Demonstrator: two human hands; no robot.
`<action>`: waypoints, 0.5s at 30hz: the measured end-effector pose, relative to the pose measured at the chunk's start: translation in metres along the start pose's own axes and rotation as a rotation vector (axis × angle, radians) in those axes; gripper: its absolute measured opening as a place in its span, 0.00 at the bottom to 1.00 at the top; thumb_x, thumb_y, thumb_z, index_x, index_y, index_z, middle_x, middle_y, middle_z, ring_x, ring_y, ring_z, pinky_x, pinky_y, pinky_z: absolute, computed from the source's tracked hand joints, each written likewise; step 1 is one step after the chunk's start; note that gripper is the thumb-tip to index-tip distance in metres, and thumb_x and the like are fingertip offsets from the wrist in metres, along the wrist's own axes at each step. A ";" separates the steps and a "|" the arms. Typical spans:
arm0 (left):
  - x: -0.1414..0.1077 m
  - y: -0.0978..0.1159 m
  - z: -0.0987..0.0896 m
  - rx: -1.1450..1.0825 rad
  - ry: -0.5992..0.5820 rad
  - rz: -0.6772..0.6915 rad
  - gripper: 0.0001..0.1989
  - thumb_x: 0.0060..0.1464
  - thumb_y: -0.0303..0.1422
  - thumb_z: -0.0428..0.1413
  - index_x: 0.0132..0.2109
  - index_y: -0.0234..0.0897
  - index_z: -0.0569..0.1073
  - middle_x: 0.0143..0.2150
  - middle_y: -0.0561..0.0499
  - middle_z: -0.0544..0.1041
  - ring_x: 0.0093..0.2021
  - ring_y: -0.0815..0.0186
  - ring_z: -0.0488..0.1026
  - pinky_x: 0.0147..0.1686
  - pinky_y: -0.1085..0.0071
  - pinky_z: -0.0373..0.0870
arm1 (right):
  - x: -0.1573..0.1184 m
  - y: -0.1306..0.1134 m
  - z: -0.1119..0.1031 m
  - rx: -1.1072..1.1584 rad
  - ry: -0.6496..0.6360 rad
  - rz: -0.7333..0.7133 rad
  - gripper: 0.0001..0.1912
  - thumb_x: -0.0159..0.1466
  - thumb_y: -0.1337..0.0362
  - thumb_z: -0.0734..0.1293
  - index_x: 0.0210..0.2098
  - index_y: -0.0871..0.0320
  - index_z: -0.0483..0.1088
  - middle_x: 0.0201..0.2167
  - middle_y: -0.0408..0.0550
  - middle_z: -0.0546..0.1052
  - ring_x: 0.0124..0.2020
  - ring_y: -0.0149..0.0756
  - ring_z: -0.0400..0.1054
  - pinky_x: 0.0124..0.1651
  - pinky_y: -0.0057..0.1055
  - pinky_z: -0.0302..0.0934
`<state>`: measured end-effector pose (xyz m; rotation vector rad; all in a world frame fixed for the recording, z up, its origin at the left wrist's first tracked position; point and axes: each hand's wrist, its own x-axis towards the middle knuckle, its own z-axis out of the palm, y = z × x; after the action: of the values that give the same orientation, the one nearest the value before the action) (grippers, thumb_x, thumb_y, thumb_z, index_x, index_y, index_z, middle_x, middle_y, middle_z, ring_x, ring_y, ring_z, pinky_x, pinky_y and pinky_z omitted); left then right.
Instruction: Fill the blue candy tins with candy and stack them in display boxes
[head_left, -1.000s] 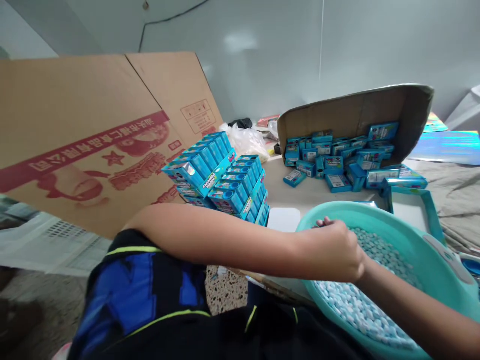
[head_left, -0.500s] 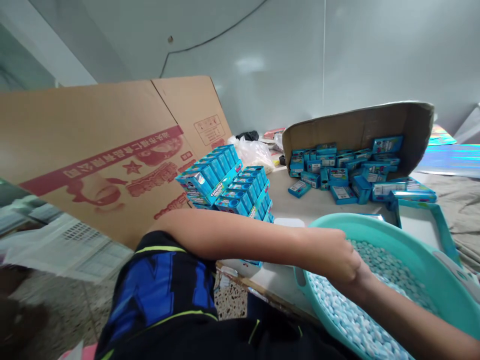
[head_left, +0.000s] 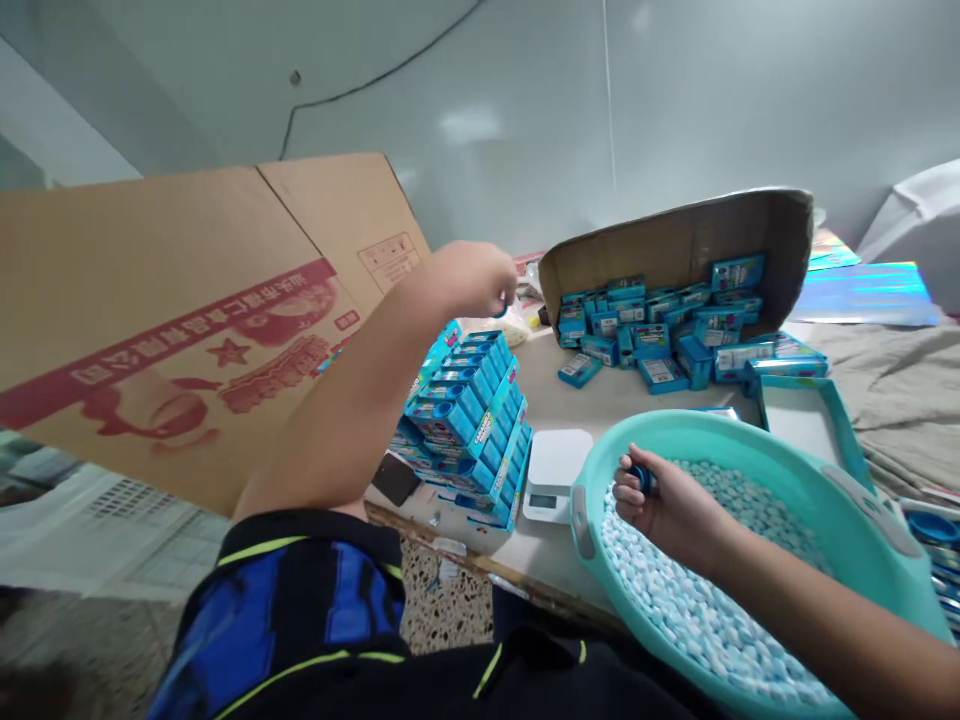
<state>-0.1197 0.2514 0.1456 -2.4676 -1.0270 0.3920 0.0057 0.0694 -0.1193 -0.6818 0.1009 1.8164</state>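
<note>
My left hand (head_left: 476, 278) is closed above the stacked blue candy cartons (head_left: 472, 410). A bit of something small and blue shows at its fingertips; most of it is hidden. My right hand (head_left: 671, 510) is curled, palm up, over a turquoise tub (head_left: 679, 425) of pale blue and white candies (head_left: 690, 610). Its fingers close around a small round dark-blue cap (head_left: 642, 479). Between the cartons and the tub lies a white digital scale (head_left: 561, 455).
At the back, a cardboard box (head_left: 675, 240) lies on its side with many blue cartons (head_left: 652, 340) spilling out. A large printed cardboard sheet (head_left: 180, 230) leans at left. An open blue tray (head_left: 799, 420) sits behind the tub. The table edge (head_left: 442, 560) runs in front.
My two hands were together over the tub and have parted. The left has swung left and up over the stacked cartons; the right stays over the candies, now with the cap showing.
</note>
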 end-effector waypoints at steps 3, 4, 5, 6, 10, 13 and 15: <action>0.031 -0.027 0.023 0.023 -0.121 0.003 0.21 0.47 0.28 0.57 0.48 0.41 0.83 0.44 0.50 0.82 0.41 0.64 0.76 0.40 0.72 0.66 | -0.002 0.000 -0.001 -0.072 -0.061 0.026 0.16 0.75 0.61 0.59 0.30 0.59 0.63 0.20 0.38 0.60 0.17 0.25 0.54 0.18 0.22 0.50; 0.040 -0.031 0.033 0.012 -0.148 0.017 0.21 0.46 0.28 0.57 0.49 0.41 0.82 0.45 0.50 0.82 0.41 0.64 0.76 0.39 0.73 0.66 | -0.002 0.001 -0.002 -0.091 -0.062 0.023 0.16 0.75 0.61 0.59 0.30 0.59 0.63 0.20 0.38 0.59 0.17 0.24 0.54 0.18 0.22 0.50; 0.048 -0.034 0.043 0.006 -0.181 0.030 0.21 0.46 0.29 0.58 0.48 0.41 0.82 0.46 0.50 0.82 0.42 0.65 0.76 0.39 0.73 0.66 | -0.002 0.002 -0.003 -0.103 -0.057 0.019 0.16 0.75 0.61 0.59 0.30 0.59 0.64 0.20 0.38 0.59 0.17 0.24 0.53 0.18 0.22 0.49; 0.054 -0.036 0.052 0.000 -0.220 0.035 0.21 0.45 0.30 0.60 0.48 0.42 0.82 0.46 0.51 0.82 0.42 0.65 0.76 0.39 0.74 0.67 | -0.002 0.003 -0.004 -0.109 -0.049 0.018 0.16 0.75 0.61 0.59 0.30 0.59 0.64 0.20 0.38 0.59 0.17 0.24 0.53 0.18 0.22 0.48; 0.072 -0.048 0.073 -0.017 -0.375 -0.010 0.26 0.41 0.42 0.66 0.50 0.45 0.81 0.49 0.50 0.82 0.43 0.64 0.76 0.41 0.74 0.68 | -0.005 0.008 -0.006 -0.105 -0.025 0.064 0.17 0.74 0.60 0.59 0.29 0.60 0.64 0.20 0.37 0.57 0.15 0.22 0.50 0.18 0.21 0.43; 0.083 -0.056 0.077 0.027 -0.427 -0.033 0.26 0.36 0.48 0.68 0.44 0.43 0.84 0.44 0.46 0.83 0.42 0.59 0.77 0.42 0.70 0.68 | -0.006 0.010 -0.004 -0.113 -0.049 0.102 0.17 0.74 0.59 0.60 0.29 0.60 0.64 0.20 0.37 0.57 0.15 0.22 0.48 0.18 0.21 0.41; 0.092 -0.058 0.078 0.070 -0.430 -0.016 0.23 0.33 0.49 0.70 0.37 0.43 0.84 0.39 0.47 0.83 0.42 0.57 0.76 0.43 0.69 0.67 | -0.005 0.012 -0.004 -0.123 -0.064 0.117 0.17 0.74 0.59 0.61 0.30 0.60 0.64 0.21 0.37 0.57 0.15 0.21 0.48 0.18 0.21 0.40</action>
<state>-0.1236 0.3764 0.0986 -2.3628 -1.1700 0.9672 -0.0024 0.0591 -0.1228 -0.7158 -0.0145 1.9678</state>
